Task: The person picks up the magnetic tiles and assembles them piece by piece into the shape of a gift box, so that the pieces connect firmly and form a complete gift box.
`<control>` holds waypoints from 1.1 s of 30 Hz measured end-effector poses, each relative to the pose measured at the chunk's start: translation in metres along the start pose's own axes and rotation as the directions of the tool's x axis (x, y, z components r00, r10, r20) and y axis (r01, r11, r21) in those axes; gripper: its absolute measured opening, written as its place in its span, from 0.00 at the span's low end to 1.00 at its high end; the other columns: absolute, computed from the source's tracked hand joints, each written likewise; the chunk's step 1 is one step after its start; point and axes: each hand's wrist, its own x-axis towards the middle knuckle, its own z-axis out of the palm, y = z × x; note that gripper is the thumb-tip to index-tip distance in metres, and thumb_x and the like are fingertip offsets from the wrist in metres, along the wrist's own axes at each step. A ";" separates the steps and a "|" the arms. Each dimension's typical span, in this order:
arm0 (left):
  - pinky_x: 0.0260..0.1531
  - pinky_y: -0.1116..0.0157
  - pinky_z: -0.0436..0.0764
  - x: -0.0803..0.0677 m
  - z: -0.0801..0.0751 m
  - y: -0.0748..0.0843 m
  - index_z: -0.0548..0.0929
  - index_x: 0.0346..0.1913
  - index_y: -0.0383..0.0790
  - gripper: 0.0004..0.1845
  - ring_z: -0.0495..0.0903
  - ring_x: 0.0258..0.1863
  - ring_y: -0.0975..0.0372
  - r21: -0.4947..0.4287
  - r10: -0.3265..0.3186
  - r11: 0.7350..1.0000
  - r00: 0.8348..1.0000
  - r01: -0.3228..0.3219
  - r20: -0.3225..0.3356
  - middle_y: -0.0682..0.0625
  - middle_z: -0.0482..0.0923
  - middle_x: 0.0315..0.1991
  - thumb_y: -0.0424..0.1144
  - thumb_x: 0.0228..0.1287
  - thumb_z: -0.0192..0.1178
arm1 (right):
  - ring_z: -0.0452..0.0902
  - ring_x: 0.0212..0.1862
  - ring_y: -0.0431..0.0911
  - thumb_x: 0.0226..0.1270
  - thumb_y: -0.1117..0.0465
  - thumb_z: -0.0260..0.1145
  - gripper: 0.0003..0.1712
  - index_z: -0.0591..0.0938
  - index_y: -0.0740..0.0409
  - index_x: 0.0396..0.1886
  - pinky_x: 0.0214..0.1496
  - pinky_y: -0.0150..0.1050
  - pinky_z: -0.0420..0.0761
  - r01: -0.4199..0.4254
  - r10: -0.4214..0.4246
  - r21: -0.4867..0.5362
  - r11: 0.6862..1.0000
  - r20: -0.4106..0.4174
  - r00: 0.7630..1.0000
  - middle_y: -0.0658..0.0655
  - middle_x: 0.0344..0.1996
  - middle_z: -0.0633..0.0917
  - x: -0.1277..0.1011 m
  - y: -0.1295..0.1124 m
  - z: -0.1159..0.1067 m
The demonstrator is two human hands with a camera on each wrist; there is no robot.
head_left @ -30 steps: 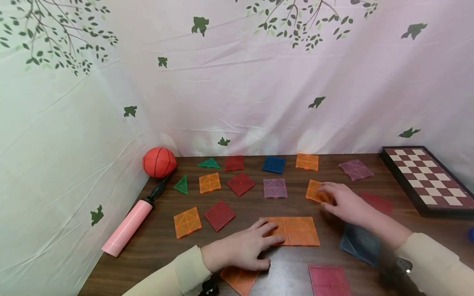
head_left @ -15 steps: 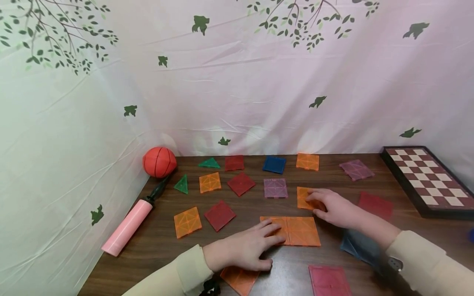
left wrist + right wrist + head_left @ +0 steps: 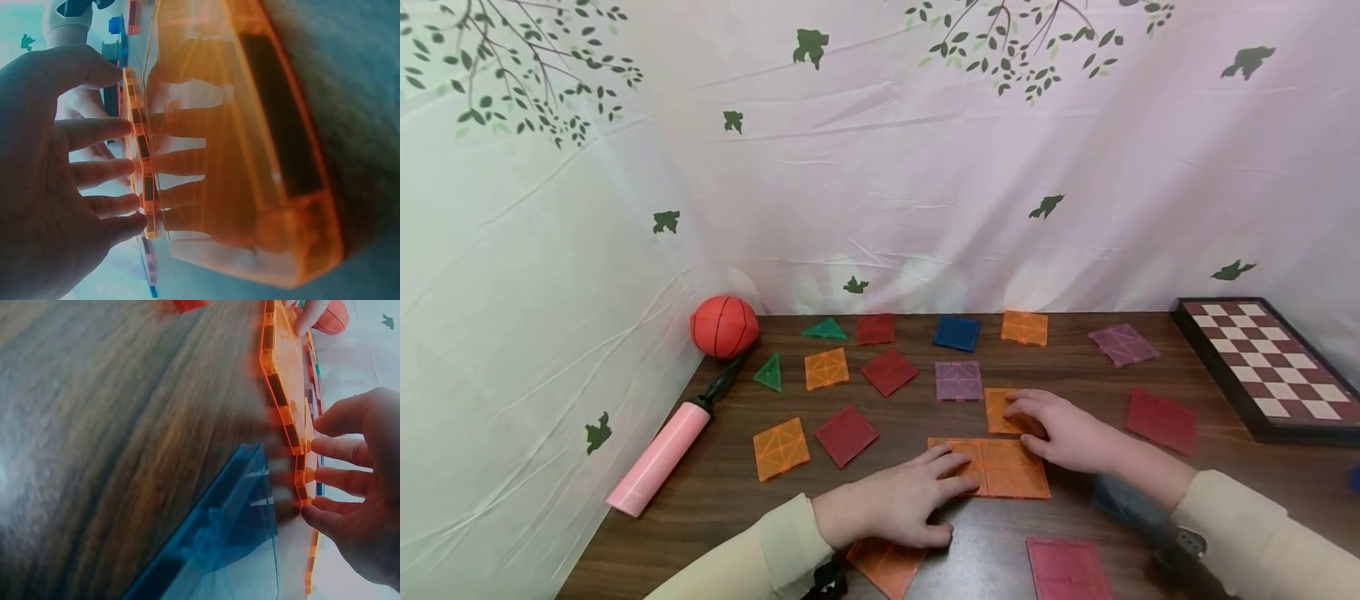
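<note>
Two translucent orange square magnetic tiles lie edge to edge in the middle of the table. My left hand rests with spread fingertips on the left one of this pair; the left wrist view shows the fingertips along its edge. Another orange magnetic tile lies just behind the pair, under the fingertips of my right hand. Its near edge is close to the back edge of the pair. A further orange tile is partly hidden below my left hand. A blue tile lies under my right forearm.
Red, orange, purple, blue and green tiles are scattered behind and to the left, such as a purple tile. A pink-red tile lies in front. A red ball and pink pump stand left, a checkered board right.
My right hand has slid the single orange tile left and toward me, from the right side up to just behind the joined pair. The left hand has stayed in place.
</note>
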 end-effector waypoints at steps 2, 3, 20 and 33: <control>0.73 0.59 0.57 0.000 -0.001 0.000 0.65 0.78 0.48 0.33 0.49 0.79 0.49 -0.003 0.002 1.000 1.000 -0.002 0.001 0.46 0.53 0.80 0.50 0.74 0.56 | 0.71 0.65 0.66 0.66 0.65 0.70 0.18 0.84 0.61 0.55 0.62 0.64 0.73 0.005 -0.005 0.007 1.000 -0.001 1.000 0.69 0.64 0.77 0.000 -0.001 0.001; 0.73 0.59 0.57 0.000 -0.001 0.001 0.65 0.78 0.48 0.33 0.49 0.79 0.49 -0.004 0.004 1.000 1.000 -0.004 0.000 0.45 0.53 0.80 0.50 0.74 0.56 | 0.71 0.65 0.66 0.66 0.65 0.70 0.18 0.83 0.61 0.55 0.62 0.64 0.73 0.007 -0.007 0.007 1.000 0.000 1.000 0.69 0.64 0.77 0.000 -0.001 0.001; 0.73 0.59 0.58 0.001 0.000 0.000 0.66 0.78 0.48 0.33 0.50 0.79 0.49 0.000 -0.001 1.000 1.000 0.001 -0.003 0.46 0.54 0.80 0.50 0.74 0.57 | 0.70 0.67 0.65 0.66 0.63 0.70 0.19 0.84 0.60 0.55 0.63 0.63 0.73 0.028 -0.028 0.022 0.999 0.006 1.000 0.68 0.65 0.76 0.001 -0.009 0.004; 0.73 0.58 0.58 0.001 0.000 0.002 0.67 0.77 0.47 0.33 0.51 0.78 0.48 0.015 -0.001 1.000 1.000 0.001 -0.015 0.45 0.55 0.79 0.50 0.73 0.57 | 0.65 0.70 0.68 0.65 0.61 0.71 0.23 0.82 0.61 0.59 0.64 0.65 0.70 0.007 -0.008 0.043 0.999 0.021 1.000 0.68 0.69 0.73 0.000 -0.010 0.007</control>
